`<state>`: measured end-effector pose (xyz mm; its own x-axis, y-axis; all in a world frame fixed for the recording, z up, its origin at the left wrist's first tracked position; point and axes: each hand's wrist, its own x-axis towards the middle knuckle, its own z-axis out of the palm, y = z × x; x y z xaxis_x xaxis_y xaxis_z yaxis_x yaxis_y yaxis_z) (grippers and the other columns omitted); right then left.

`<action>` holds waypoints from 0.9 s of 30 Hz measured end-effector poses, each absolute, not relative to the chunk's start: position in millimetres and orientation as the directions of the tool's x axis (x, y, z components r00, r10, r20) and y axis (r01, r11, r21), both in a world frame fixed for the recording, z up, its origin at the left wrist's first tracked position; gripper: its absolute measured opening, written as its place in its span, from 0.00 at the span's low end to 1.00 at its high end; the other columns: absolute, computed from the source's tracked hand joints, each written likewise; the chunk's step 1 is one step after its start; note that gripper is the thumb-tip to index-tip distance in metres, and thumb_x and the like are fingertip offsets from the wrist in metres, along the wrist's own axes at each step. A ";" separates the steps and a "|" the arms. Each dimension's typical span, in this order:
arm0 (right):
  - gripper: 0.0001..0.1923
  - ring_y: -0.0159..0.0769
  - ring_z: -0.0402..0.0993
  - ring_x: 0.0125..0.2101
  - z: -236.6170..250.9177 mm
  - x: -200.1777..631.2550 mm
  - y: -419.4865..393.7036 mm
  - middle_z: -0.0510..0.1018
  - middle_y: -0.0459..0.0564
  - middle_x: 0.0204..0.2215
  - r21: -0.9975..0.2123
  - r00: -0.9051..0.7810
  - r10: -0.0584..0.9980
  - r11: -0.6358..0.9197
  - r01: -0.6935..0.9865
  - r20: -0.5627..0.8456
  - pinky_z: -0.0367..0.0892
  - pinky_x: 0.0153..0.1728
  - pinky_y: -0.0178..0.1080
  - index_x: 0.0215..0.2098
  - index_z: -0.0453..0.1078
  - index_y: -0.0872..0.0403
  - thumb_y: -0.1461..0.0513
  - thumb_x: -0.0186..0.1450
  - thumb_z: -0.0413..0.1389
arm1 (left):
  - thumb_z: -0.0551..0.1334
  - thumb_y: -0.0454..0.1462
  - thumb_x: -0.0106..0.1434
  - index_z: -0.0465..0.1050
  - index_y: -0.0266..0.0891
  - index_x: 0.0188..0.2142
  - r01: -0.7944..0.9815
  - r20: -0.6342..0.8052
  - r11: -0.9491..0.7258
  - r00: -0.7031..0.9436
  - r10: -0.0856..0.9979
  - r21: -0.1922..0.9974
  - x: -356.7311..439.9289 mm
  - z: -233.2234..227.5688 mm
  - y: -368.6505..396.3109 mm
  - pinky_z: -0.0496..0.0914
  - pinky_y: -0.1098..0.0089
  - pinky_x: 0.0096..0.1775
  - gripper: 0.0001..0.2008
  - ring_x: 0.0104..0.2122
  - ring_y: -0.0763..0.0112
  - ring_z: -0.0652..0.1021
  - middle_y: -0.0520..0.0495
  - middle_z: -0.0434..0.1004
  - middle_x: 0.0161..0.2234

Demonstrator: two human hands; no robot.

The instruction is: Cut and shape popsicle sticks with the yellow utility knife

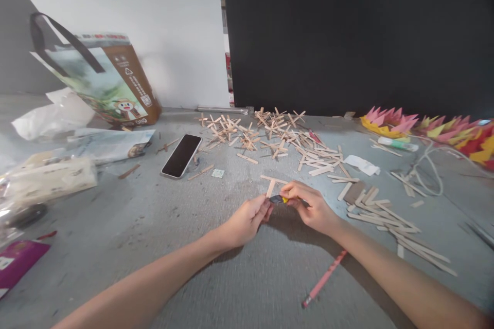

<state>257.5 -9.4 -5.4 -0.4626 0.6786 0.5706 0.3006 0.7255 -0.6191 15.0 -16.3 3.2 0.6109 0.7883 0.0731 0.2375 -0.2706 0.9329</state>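
My left hand (250, 218) is closed, its fingers pinching a wooden craft stick (271, 187) that points up and away. Between my two hands is a small dark grey and yellow tool (277, 199); its exact kind is too small to make out. My right hand (309, 206) pinches the yellow end, and the dark end reaches the fingers of my left hand. Just beyond my fingertips lies another craft stick (273, 179), partly hidden by my right hand. A pink pencil (324, 280) rests on the grey table under my right forearm.
Crossed craft sticks (247, 131) are piled at the back, with loose sticks (389, 216) on the right. A phone (181, 156), a carrier bag (116, 85) and plastic packaging (62, 177) are on the left. Paper crowns (389, 121) and a white cable (419, 169) sit far right.
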 end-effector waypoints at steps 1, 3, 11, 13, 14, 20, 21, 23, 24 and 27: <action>0.09 0.40 0.77 0.41 -5.0 257.3 -9.6 0.80 0.54 0.41 -0.621 -0.463 0.679 0.725 0.298 0.570 0.74 0.44 0.44 0.44 0.73 0.50 0.68 0.76 0.52 | 0.47 0.44 0.78 0.58 0.43 0.31 0.235 0.075 -0.271 0.611 0.788 0.934 14.9 3.9 -16.5 0.61 0.69 0.34 0.17 0.27 0.72 0.64 0.54 0.62 0.27; 0.09 0.41 0.77 0.41 -4.9 257.2 -9.8 0.80 0.54 0.41 -0.628 -0.465 0.682 0.721 0.294 0.565 0.74 0.44 0.44 0.44 0.73 0.50 0.68 0.76 0.52 | 0.47 0.45 0.78 0.57 0.43 0.31 0.228 0.077 -0.268 0.611 0.788 0.936 14.8 3.9 -16.5 0.61 0.69 0.34 0.18 0.27 0.72 0.64 0.54 0.61 0.27; 0.08 0.41 0.78 0.41 -7.3 258.6 -9.3 0.80 0.54 0.42 -0.631 -0.460 0.688 0.715 0.301 0.561 0.74 0.44 0.44 0.43 0.73 0.50 0.67 0.76 0.52 | 0.46 0.50 0.78 0.56 0.43 0.32 0.192 0.074 -0.236 0.604 0.793 0.953 16.3 -3.8 -16.2 0.61 0.69 0.35 0.20 0.28 0.72 0.62 0.54 0.60 0.28; 0.08 0.41 0.78 0.41 -7.0 258.6 -9.4 0.79 0.54 0.41 -0.633 -0.459 0.689 0.714 0.298 0.561 0.74 0.44 0.44 0.43 0.73 0.50 0.67 0.77 0.52 | 0.46 0.49 0.78 0.55 0.43 0.32 0.195 0.075 -0.239 0.605 0.793 0.951 16.3 -4.2 -16.3 0.61 0.69 0.35 0.20 0.28 0.72 0.62 0.54 0.60 0.28; 0.08 0.41 0.78 0.41 -6.8 258.4 -9.4 0.79 0.54 0.41 -0.632 -0.458 0.688 0.716 0.297 0.564 0.74 0.44 0.44 0.43 0.73 0.50 0.67 0.77 0.52 | 0.46 0.49 0.78 0.55 0.43 0.32 0.195 0.077 -0.242 0.606 0.791 0.951 16.1 -3.9 -16.3 0.61 0.69 0.35 0.19 0.28 0.72 0.62 0.54 0.60 0.28; 0.08 0.40 0.77 0.40 -7.8 258.6 -7.8 0.80 0.54 0.41 -0.612 -0.475 0.670 0.733 0.298 0.571 0.74 0.42 0.43 0.44 0.74 0.50 0.67 0.76 0.54 | 0.46 0.43 0.78 0.57 0.43 0.32 0.230 0.049 -0.252 0.641 0.766 0.940 14.1 -1.7 -15.4 0.60 0.69 0.34 0.16 0.27 0.72 0.63 0.55 0.61 0.27; 0.08 0.40 0.77 0.40 -8.0 258.8 -7.6 0.80 0.54 0.41 -0.609 -0.480 0.668 0.734 0.300 0.569 0.74 0.42 0.43 0.45 0.74 0.50 0.67 0.76 0.53 | 0.46 0.43 0.78 0.57 0.43 0.32 0.242 0.044 -0.255 0.640 0.767 0.936 14.0 -2.3 -15.3 0.61 0.69 0.35 0.16 0.27 0.72 0.64 0.55 0.62 0.27; 0.08 0.41 0.77 0.40 -7.8 259.2 -7.4 0.80 0.55 0.42 -0.603 -0.491 0.663 0.738 0.303 0.565 0.73 0.41 0.43 0.45 0.74 0.50 0.66 0.77 0.53 | 0.47 0.43 0.78 0.57 0.43 0.32 0.260 0.040 -0.263 0.637 0.770 0.929 14.1 -4.2 -15.1 0.61 0.69 0.35 0.16 0.27 0.72 0.64 0.55 0.62 0.27; 0.09 0.41 0.77 0.40 -7.4 259.2 -7.5 0.80 0.55 0.41 -0.600 -0.496 0.661 0.740 0.304 0.563 0.73 0.41 0.43 0.45 0.74 0.50 0.66 0.77 0.53 | 0.47 0.43 0.78 0.57 0.43 0.32 0.264 0.040 -0.266 0.636 0.771 0.927 14.3 -5.2 -15.1 0.61 0.69 0.35 0.16 0.27 0.72 0.64 0.55 0.63 0.27; 0.08 0.40 0.76 0.39 -5.5 258.7 -8.1 0.79 0.54 0.41 -0.588 -0.494 0.655 0.747 0.309 0.572 0.73 0.40 0.43 0.46 0.74 0.50 0.66 0.76 0.53 | 0.47 0.45 0.78 0.57 0.43 0.32 0.251 0.046 -0.260 0.630 0.775 0.932 15.1 -6.7 -15.1 0.60 0.69 0.34 0.16 0.27 0.72 0.64 0.55 0.62 0.27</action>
<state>258.7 -8.1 -5.5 -0.4942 0.6546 0.5721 0.3089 0.7473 -0.5883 15.1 -15.1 -6.7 0.6300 0.7752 0.0464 0.2514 -0.2601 0.9323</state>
